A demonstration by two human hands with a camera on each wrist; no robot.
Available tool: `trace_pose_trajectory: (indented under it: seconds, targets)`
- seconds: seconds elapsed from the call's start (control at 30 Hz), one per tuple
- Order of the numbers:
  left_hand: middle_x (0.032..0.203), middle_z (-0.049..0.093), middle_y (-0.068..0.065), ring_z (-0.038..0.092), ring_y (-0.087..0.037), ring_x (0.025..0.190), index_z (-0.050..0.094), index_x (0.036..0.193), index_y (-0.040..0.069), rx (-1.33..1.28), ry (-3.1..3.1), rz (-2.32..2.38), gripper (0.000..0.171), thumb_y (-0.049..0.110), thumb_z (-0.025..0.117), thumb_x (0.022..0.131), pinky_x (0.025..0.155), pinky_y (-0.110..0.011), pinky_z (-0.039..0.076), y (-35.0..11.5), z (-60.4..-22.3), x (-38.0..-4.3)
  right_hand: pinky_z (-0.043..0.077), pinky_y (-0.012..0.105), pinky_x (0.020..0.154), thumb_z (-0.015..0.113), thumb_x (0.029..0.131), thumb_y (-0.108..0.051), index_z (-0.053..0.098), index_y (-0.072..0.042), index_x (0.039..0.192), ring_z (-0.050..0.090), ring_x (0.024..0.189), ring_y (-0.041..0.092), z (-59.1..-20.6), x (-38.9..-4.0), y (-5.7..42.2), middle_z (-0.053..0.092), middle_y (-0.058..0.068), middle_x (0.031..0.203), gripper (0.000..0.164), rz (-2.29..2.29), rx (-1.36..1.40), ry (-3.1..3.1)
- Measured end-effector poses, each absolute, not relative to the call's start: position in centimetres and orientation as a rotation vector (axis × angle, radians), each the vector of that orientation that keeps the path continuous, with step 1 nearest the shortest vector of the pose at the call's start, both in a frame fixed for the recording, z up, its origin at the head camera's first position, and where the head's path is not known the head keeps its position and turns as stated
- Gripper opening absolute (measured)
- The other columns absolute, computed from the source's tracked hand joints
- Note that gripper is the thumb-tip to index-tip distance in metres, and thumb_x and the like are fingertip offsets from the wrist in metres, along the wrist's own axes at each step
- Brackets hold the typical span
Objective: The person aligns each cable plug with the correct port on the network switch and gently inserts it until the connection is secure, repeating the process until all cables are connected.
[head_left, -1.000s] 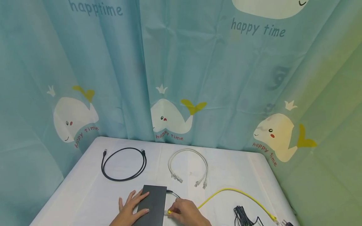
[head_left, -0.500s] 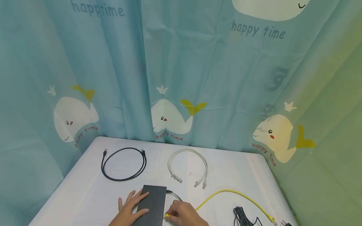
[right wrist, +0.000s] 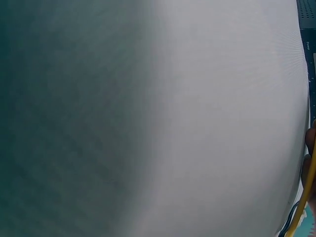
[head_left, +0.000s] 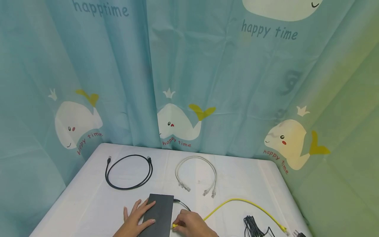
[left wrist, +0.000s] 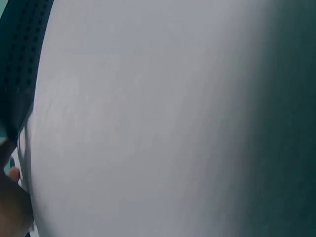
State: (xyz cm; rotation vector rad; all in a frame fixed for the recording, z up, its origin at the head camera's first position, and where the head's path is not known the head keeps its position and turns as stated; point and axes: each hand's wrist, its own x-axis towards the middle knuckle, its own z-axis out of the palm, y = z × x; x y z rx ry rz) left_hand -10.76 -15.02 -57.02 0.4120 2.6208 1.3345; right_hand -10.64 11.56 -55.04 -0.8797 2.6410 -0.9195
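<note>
A flat dark grey box, apparently a network switch (head_left: 160, 210), lies on the white table. My left hand (head_left: 134, 220) rests on its left side, fingers spread and straight over the top. At the box's right side, my right hand (head_left: 193, 225) pinches the end of a yellow network cable (head_left: 237, 199) by its plug (head_left: 174, 225). That plug meets the box's edge; how deep it sits I cannot tell. A thin black lead (head_left: 183, 204) joins the same side, further back. The left wrist view catches the box's perforated side (left wrist: 22, 44); the right wrist view shows the yellow cable (right wrist: 302, 202).
Behind the box lie a coiled black network cable (head_left: 128, 188) and grey network cables (head_left: 196, 157). A bundled black cord (head_left: 251, 225) and a power plug (head_left: 300, 234) are at the front right. A blue curtain (head_left: 189, 72) hangs beyond the table's far edge.
My right hand has shifted slightly left with the yellow cable's plug, closing the gap to the box. My left hand stays in place on the box.
</note>
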Motion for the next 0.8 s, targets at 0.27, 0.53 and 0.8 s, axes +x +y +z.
trace_pose_trajectory:
  seconds: [0.27,0.53,0.8]
  targets:
    - [0.146,0.019,-0.034,-0.003,-0.059,0.13,0.038,0.145,0.01,0.624,2.487,1.305,0.071,0.035,0.068,0.086,0.079,-0.07,-0.031,-16.0,-56.9,-11.0,0.045,0.011,0.06,0.072,0.084,-0.025,0.072,-0.019,0.088,0.05,0.069,-0.009,-55.4,-10.7,11.8,0.051,-0.023,0.078,0.007,-0.931,-0.932,2.648]
    - [0.144,0.027,-0.031,-0.002,-0.057,0.13,0.045,0.142,0.021,0.738,2.429,1.339,0.066,0.032,0.071,0.083,0.082,-0.076,-0.024,-17.5,-57.3,-10.9,0.047,0.012,0.061,0.073,0.083,-0.02,0.071,-0.019,0.089,0.052,0.071,-0.008,-55.3,-10.6,11.7,0.051,-0.021,0.08,0.006,-0.959,-0.89,2.608]
    - [0.153,0.017,-0.008,-0.001,-0.038,0.139,0.021,0.152,0.024,0.929,2.241,1.149,0.08,0.059,0.054,0.087,0.088,-0.079,-0.007,-19.3,-55.2,-11.1,0.049,0.014,0.062,0.073,0.083,-0.017,0.07,-0.016,0.088,0.053,0.071,-0.007,-55.5,-10.8,11.9,0.054,-0.021,0.079,0.006,-1.043,-0.812,2.525]
